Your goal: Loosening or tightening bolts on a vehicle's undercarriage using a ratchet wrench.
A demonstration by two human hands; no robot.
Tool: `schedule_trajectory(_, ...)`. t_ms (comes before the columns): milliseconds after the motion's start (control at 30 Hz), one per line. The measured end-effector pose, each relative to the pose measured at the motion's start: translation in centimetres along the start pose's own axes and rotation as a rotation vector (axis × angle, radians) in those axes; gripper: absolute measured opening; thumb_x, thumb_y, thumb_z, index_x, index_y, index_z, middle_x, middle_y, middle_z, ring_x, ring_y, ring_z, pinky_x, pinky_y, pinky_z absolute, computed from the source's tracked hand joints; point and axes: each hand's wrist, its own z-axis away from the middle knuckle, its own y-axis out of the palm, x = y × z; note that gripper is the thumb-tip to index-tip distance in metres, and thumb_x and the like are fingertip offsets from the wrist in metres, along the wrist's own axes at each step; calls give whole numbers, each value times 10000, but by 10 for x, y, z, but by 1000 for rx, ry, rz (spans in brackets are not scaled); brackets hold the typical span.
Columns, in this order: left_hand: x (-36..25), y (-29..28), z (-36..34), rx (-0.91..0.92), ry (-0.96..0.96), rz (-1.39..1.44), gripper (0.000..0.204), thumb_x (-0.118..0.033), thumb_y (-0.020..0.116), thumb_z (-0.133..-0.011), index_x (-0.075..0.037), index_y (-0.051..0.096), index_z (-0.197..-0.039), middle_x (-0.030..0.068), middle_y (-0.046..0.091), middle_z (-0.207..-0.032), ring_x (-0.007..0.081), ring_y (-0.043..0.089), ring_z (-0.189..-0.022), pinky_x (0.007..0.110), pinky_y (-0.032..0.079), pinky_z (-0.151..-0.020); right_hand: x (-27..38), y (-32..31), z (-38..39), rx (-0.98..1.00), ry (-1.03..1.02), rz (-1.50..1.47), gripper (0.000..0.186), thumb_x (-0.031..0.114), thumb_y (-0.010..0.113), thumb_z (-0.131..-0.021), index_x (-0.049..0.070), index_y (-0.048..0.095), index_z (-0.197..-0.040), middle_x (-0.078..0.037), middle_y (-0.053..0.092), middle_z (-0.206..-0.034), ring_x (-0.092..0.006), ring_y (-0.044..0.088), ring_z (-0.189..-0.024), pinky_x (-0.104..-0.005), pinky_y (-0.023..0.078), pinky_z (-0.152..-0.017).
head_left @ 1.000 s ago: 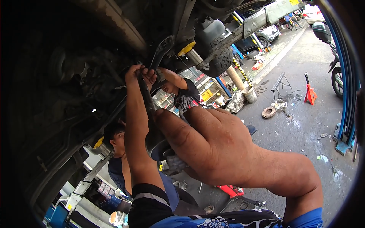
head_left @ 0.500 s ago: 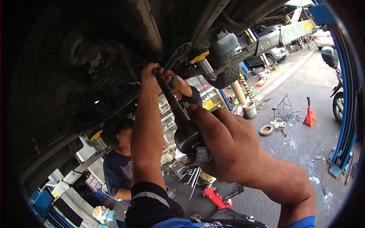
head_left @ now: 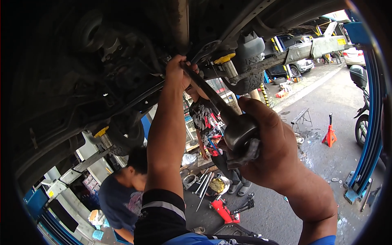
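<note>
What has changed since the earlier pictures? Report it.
The dark metal shaft swung its near end rightward in view, along with the right hand; the co-worker at left bent lower. The left hand stays at the shaft's far end; both hands keep hold.

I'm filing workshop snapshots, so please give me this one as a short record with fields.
Left hand: raised, fingers around the far end of a dark metal bar
Right hand: holding the bar's wide near end
Overhead: vehicle underside
People: one bending person, one standing person
Floor: red jack, red stand
Far right: blue post
</note>
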Motion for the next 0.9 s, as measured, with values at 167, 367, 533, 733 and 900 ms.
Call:
schedule_trajectory(167,3,-7,0,20,0,5,152,-204,513,-824,-125,493,-696,-12,493,-563,181,600,-595,372,547,-576,13,24,11,-164,121,-256,751,158,770,-715,-18,332,-1299,-169,582,-1028,-265,639,-833,-343,511,-703)
schedule_trajectory(367,3,-11,-2,37,9,-5,171,-208,518,-822,-130,485,-674,-17,475,-554,171,584,-578,378,550,-571,3,14,7,-56,61,-189,749,177,791,-697,-7,359,-1281,-165,604,-964,-289,653,-792,-356,520,-665)
schedule_trajectory(533,6,-7,-4,-20,6,12,164,-207,520,-821,-119,485,-687,-3,467,-557,174,566,-561,379,545,-579,-14,-7,-5,117,-50,-34,694,127,784,-659,25,422,-1243,-141,634,-866,-326,654,-709,-373,525,-613)
schedule_trajectory(733,6,-8,-9,8,24,66,155,-197,516,-826,-117,487,-696,3,470,-557,181,574,-562,388,541,-594,-13,-7,-9,69,-118,22,649,77,770,-641,29,463,-1211,-145,649,-878,-329,657,-703,-374,525,-597)
schedule_trajectory(900,4,-22,-13,36,5,50,149,-187,511,-831,-118,490,-701,-10,484,-550,182,596,-567,387,536,-587,15,35,12,-143,116,-358,752,172,793,-710,-29,356,-1287,-147,527,-1107,-215,586,-917,-328,477,-785)
